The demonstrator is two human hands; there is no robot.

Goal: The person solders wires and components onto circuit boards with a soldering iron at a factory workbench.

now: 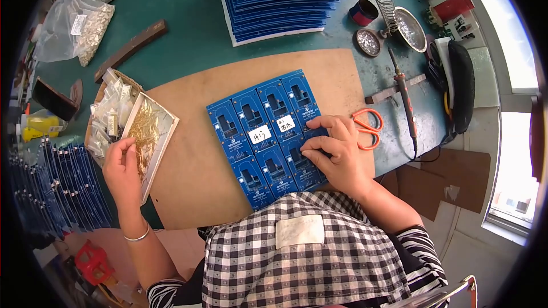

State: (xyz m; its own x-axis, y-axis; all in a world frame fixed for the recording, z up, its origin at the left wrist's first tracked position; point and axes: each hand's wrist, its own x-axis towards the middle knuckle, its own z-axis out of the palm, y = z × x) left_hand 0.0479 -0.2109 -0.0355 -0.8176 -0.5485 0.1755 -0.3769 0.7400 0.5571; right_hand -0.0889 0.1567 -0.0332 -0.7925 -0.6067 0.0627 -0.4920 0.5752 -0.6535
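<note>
A blue panel of joined circuit boards [251,157], with cut-out slots and two white handwritten labels, lies tilted on a brown board in front of me. My right hand [337,151] rests over its right side, fingers bent and fingertips close to the panel; anything tiny between them is too small to make out. At the left, my left hand [123,165] is at the edge of a white-edged tray [161,151] holding many thin gold-coloured pins [147,125]. Its thumb and fingers are drawn together at the pins, and what they pinch is hidden.
A tall stack of blue circuit panels [279,11] stands at the back. Right of the brown board [182,194] lie orange-handled scissors [368,128] and a soldering iron [405,97], near metal dishes [410,28]. More boards [63,188] stand at the left, below a plastic bag [85,25].
</note>
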